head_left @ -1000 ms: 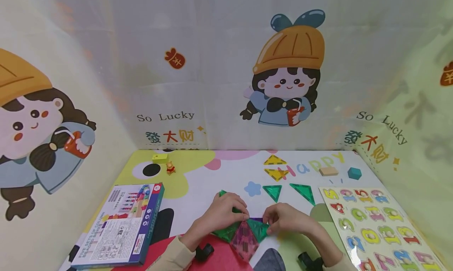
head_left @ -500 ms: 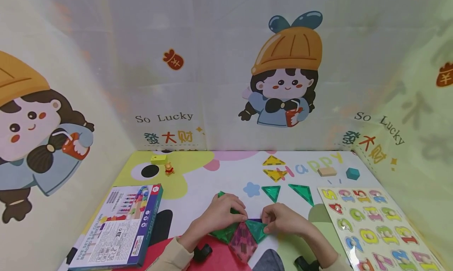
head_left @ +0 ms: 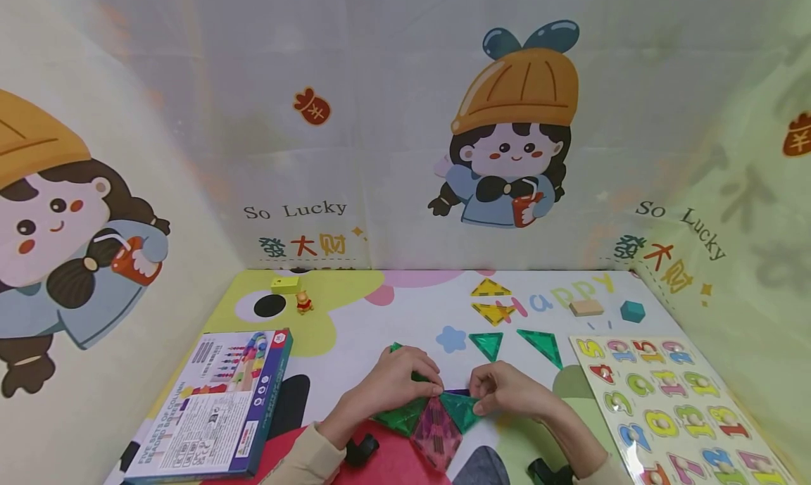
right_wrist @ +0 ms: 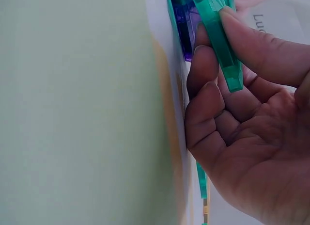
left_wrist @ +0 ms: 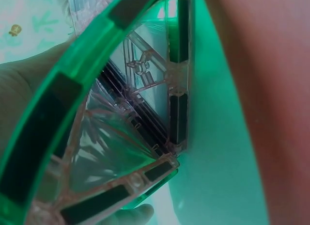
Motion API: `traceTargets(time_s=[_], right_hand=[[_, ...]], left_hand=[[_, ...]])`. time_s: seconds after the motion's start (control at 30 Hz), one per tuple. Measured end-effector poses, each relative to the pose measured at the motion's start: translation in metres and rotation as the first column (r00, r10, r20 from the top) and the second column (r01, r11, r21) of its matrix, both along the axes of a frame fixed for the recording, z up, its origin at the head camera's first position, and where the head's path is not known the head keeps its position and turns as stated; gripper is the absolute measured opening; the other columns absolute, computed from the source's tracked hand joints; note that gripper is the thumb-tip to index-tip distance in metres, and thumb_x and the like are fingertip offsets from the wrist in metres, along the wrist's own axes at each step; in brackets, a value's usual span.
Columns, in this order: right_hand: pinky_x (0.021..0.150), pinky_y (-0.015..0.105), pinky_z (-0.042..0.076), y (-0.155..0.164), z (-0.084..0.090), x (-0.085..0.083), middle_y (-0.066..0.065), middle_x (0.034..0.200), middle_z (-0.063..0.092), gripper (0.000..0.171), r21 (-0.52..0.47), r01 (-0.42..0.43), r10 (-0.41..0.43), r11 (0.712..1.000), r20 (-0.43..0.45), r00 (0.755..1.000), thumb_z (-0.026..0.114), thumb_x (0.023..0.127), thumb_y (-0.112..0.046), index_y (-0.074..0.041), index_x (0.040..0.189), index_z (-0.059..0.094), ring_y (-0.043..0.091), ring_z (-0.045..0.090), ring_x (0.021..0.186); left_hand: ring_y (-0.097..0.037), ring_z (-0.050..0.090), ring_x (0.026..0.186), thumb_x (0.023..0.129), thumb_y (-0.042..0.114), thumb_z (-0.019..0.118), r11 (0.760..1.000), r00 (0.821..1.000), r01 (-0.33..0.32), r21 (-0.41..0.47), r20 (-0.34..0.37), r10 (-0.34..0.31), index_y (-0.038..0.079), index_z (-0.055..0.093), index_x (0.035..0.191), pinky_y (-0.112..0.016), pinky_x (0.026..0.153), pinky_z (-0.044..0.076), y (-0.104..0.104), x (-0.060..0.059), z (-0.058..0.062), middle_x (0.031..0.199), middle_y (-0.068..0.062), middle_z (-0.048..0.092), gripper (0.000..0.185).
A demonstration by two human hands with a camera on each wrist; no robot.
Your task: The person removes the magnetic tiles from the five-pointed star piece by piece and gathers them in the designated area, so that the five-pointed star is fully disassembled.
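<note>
Nearest me, my 2 hands meet over a cluster of magnetic tiles (head_left: pixel 431 418) at the near middle of the play mat (head_left: pixel 405 309). I count 4 tiles in it: 2 green, 1 pink, and 1 purple that barely shows between my fingers. My left hand (head_left: pixel 395 383) curls over the left green tile (head_left: pixel 399 416), fingers bent around its edge. My right hand (head_left: pixel 507 390) pinches the right green tile (head_left: pixel 460 410) between thumb and fingertips, seen close in the right wrist view (right_wrist: pixel 220 38). To the near left lies 1 toy box (head_left: pixel 212 404). To the near right lies 1 number puzzle board (head_left: pixel 671 407). Farther off lie 2 loose green triangles (head_left: pixel 488 344) (head_left: pixel 541 346), then 2 yellow triangles (head_left: pixel 491 288) (head_left: pixel 491 312). Far right sit 1 wooden block (head_left: pixel 586 307) and 1 teal block (head_left: pixel 632 310). Far left sit 1 yellow block (head_left: pixel 286 284) and 1 small bear figure (head_left: pixel 305 303).
</note>
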State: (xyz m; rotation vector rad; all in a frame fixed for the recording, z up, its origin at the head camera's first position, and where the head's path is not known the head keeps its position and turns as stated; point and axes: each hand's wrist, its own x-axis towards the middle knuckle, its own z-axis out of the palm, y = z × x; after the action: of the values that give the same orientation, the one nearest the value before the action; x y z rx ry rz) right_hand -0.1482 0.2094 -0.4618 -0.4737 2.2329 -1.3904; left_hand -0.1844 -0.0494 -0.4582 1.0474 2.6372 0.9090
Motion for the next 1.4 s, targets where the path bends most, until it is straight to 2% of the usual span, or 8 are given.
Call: traceTargets(time_s=[0.33, 0.53, 0.63, 0.73, 0.87, 1.0, 1.2, 1.4], right_hand=[[0.058, 0.021, 0.039, 0.002, -0.001, -0.001, 0.0, 0.066, 0.048, 0.017, -0.031, 0.009, -0.008, 0.999, 0.028, 1.0, 0.076, 0.078, -0.001, 0.006, 0.088, 0.064, 0.009, 0.044, 0.06], [0.058, 0.021, 0.04, 0.01, -0.002, -0.003, -0.001, 0.067, 0.048, 0.02, -0.062, -0.018, 0.019, 0.998, 0.016, 1.0, 0.076, 0.079, -0.002, 0.008, 0.089, 0.063, 0.007, 0.043, 0.06], [0.059, 0.021, 0.04, 0.021, 0.0, -0.004, -0.001, 0.069, 0.049, 0.019, -0.073, -0.018, 0.019, 0.997, 0.013, 1.0, 0.075, 0.08, -0.004, 0.007, 0.089, 0.062, 0.006, 0.044, 0.061], [0.061, 0.022, 0.042, 0.037, 0.007, -0.005, -0.001, 0.07, 0.05, 0.019, -0.058, 0.022, -0.021, 0.998, 0.017, 1.0, 0.074, 0.082, -0.005, 0.007, 0.09, 0.061, 0.007, 0.047, 0.063], [0.064, 0.025, 0.045, 0.063, 0.019, -0.005, -0.001, 0.07, 0.051, 0.02, 0.031, 0.144, -0.144, 0.989, -0.004, 0.99, 0.072, 0.085, -0.008, 0.006, 0.091, 0.06, 0.009, 0.05, 0.066], [0.068, 0.029, 0.051, 0.087, 0.022, -0.002, -0.001, 0.067, 0.051, 0.019, 0.107, 0.295, -0.293, 0.95, -0.037, 0.956, 0.072, 0.087, -0.009, 0.005, 0.092, 0.06, 0.013, 0.055, 0.068], [0.064, 0.03, 0.051, 0.1, 0.018, 0.0, 0.002, 0.068, 0.056, 0.015, 0.206, 0.467, -0.466, 0.86, -0.059, 0.883, 0.07, 0.088, -0.01, 0.003, 0.089, 0.061, 0.017, 0.059, 0.069], [0.061, 0.03, 0.05, 0.092, 0.019, 0.0, 0.006, 0.075, 0.062, 0.019, 0.328, 0.535, -0.517, 0.779, -0.147, 0.843, 0.071, 0.089, -0.016, -0.001, 0.081, 0.061, 0.016, 0.061, 0.064]], left_hand=[[0.0, 0.06, 0.106, 0.088, 0.041, 0.073, 1.0, 1.0, 0.024, 0.009, 0.018, -0.024, 0.04, 0.079, 0.087, -0.066, 0.103, 0.03, -0.001, -0.002, 0.0, 0.103, 0.022, 0.07, 0.006], [-0.001, 0.061, 0.106, 0.089, 0.042, 0.072, 0.999, 0.999, 0.037, 0.02, 0.018, -0.037, 0.036, 0.08, 0.087, -0.062, 0.101, 0.033, -0.001, -0.004, 0.0, 0.102, 0.021, 0.071, 0.01], [-0.003, 0.06, 0.108, 0.09, 0.041, 0.071, 0.999, 0.999, 0.033, 0.016, 0.023, -0.033, 0.037, 0.08, 0.088, -0.066, 0.104, 0.03, -0.002, -0.003, -0.001, 0.103, 0.022, 0.071, 0.01], [-0.004, 0.06, 0.11, 0.09, 0.039, 0.071, 1.0, 0.999, 0.022, 0.012, 0.031, -0.023, 0.038, 0.08, 0.088, -0.072, 0.106, 0.025, -0.002, -0.001, 0.0, 0.104, 0.023, 0.07, 0.009], [-0.005, 0.06, 0.111, 0.09, 0.038, 0.071, 1.0, 1.0, 0.01, 0.014, 0.025, -0.01, 0.039, 0.079, 0.087, -0.075, 0.105, 0.023, -0.001, 0.0, 0.001, 0.103, 0.023, 0.07, 0.009], [-0.006, 0.06, 0.11, 0.089, 0.037, 0.072, 1.0, 1.0, -0.005, 0.011, 0.014, 0.005, 0.039, 0.079, 0.085, -0.073, 0.105, 0.025, 0.0, 0.0, 0.001, 0.103, 0.022, 0.07, 0.008], [-0.01, 0.06, 0.113, 0.088, 0.038, 0.073, 0.999, 0.999, -0.04, -0.008, -0.025, 0.04, 0.039, 0.078, 0.082, -0.071, 0.106, 0.025, 0.003, 0.002, -0.001, 0.104, 0.02, 0.07, 0.007], [-0.012, 0.06, 0.114, 0.087, 0.038, 0.073, 0.997, 0.996, -0.069, -0.039, -0.061, 0.067, 0.037, 0.078, 0.081, -0.067, 0.106, 0.027, 0.006, 0.004, -0.001, 0.104, 0.018, 0.071, 0.007]])
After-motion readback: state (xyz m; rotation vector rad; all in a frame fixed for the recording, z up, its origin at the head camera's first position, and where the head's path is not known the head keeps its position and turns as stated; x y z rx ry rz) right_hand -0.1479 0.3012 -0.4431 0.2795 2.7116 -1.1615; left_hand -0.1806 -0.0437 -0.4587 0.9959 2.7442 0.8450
